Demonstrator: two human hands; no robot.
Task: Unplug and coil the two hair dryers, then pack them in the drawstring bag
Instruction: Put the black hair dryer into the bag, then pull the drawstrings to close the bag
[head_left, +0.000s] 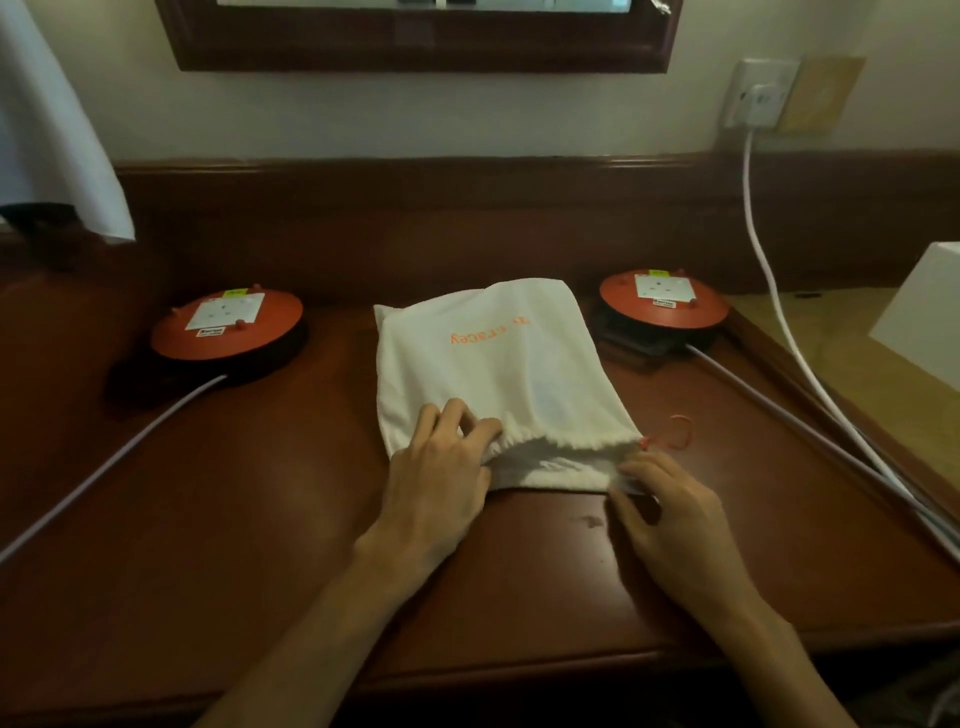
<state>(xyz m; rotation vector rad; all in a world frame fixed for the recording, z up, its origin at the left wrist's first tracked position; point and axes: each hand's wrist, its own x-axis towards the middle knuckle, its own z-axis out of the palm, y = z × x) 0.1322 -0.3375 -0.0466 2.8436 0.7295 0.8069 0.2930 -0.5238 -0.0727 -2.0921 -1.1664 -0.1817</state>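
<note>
A white drawstring bag (498, 374) with orange lettering lies flat in the middle of the wooden desk (260, 493), its mouth facing me. My left hand (441, 473) rests on the bag's near left corner and pinches the gathered hem. My right hand (670, 514) grips the hem at the near right corner, beside the red drawstring loop (678, 434). The bag bulges a little; what is inside is hidden. No hair dryer shows.
Two red round cable reels with white sockets sit on the desk, one at the left (226, 332) and one at the right (665, 306), each trailing a grey cable. A white cord (753, 218) hangs from a wall socket (761, 96). A white box (924, 312) stands far right.
</note>
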